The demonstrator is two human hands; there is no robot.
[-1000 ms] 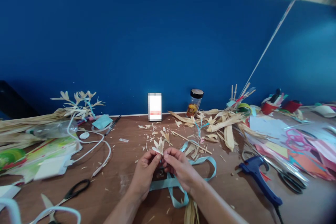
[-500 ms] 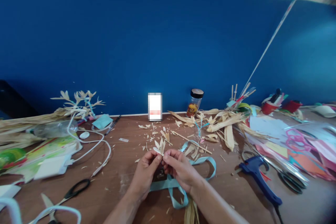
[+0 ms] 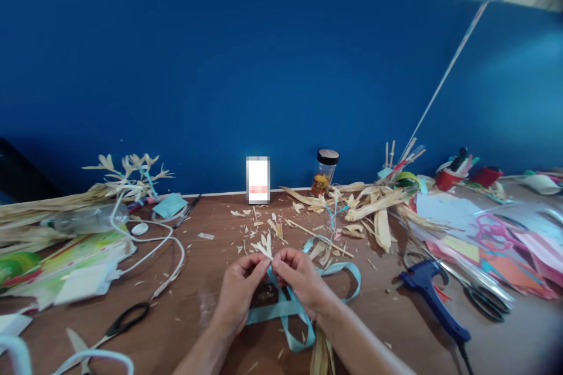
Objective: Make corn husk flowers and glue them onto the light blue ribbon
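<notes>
A small pale flower of dried corn husk (image 3: 263,245) points up between my hands, petals spread. My left hand (image 3: 245,287) pinches it at the base, thumb against forefinger. Close beside, my right hand (image 3: 298,282) is also closed, its thumb and forefinger at the flower's base, where a light blue ribbon (image 3: 275,309) comes up to the fingertips. The fingers partly hide the exact grip there. The rest of the ribbon lies in loops on the table under and beside my right hand.
Scissors (image 3: 127,317) lie at left by a white cable (image 3: 182,252). A blue glue gun (image 3: 433,293) and other scissors (image 3: 486,299) are at right. Behind stand a black-lidded jar (image 3: 325,173), heaped corn husks (image 3: 382,211) and finished husk flowers (image 3: 134,167). Husk scraps litter the brown table.
The flower has tipped slightly to the left and its petals are turned differently. More blue ribbon shows between my hands at its base. Both hands stay in nearly the same place.
</notes>
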